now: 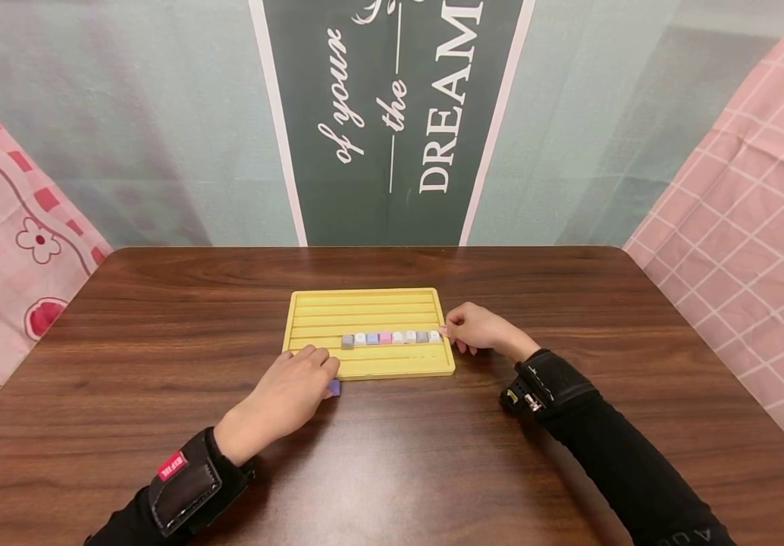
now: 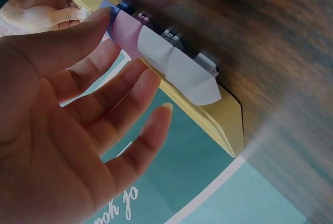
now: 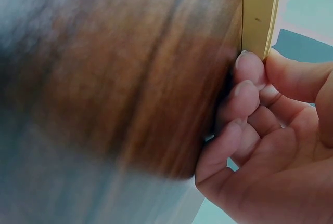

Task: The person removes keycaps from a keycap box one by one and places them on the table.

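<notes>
A yellow ridged tray lies on the table, with a row of keycaps along one groove, among them a pink keycap and a grey keycap. My left hand is at the tray's near left corner, pinching a blue-purple keycap with thumb and index finger. Beside that one, a pink keycap and white keycaps line up along the tray's near side, hidden under the hand in the head view. My right hand grips the tray's right edge between thumb and curled index finger.
The dark wooden table extends all round the tray. Behind it hangs a green cloth with white lettering. Pink patterned cloths close off both sides. Each wrist wears a black strap.
</notes>
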Demonstrator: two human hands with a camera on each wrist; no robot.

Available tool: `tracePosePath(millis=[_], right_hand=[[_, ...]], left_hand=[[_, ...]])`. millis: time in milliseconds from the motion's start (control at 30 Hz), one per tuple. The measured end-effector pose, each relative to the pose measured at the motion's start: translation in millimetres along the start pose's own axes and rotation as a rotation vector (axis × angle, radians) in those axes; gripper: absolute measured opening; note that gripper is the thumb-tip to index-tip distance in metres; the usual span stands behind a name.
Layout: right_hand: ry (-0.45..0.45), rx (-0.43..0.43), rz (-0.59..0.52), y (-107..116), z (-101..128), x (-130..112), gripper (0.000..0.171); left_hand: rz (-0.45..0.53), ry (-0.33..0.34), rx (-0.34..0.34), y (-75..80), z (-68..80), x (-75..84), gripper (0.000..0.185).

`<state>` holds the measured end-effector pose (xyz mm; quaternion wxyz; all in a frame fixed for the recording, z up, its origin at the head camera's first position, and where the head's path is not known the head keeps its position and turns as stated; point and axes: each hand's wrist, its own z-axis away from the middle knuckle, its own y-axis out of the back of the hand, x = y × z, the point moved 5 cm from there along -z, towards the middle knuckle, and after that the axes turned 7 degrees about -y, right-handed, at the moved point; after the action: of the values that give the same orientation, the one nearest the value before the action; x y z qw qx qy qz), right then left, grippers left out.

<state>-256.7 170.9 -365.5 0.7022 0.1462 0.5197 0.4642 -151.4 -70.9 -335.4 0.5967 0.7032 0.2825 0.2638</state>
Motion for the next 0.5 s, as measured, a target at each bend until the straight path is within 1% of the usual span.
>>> tracePosePath(millis=[333, 500], right_hand=[[0.003, -0.002, 0.005, -0.2, -0.5, -0.3, 0.031], [0.002, -0.001, 0.0, -0.3, -0.9, 0.5, 0.032]], left_hand=[[0.02, 0.022, -0.014, 2.9, 1.0, -0.1, 0.022], [0.023, 0.024, -0.01, 3.6, 1.1, -0.7, 0.023]])
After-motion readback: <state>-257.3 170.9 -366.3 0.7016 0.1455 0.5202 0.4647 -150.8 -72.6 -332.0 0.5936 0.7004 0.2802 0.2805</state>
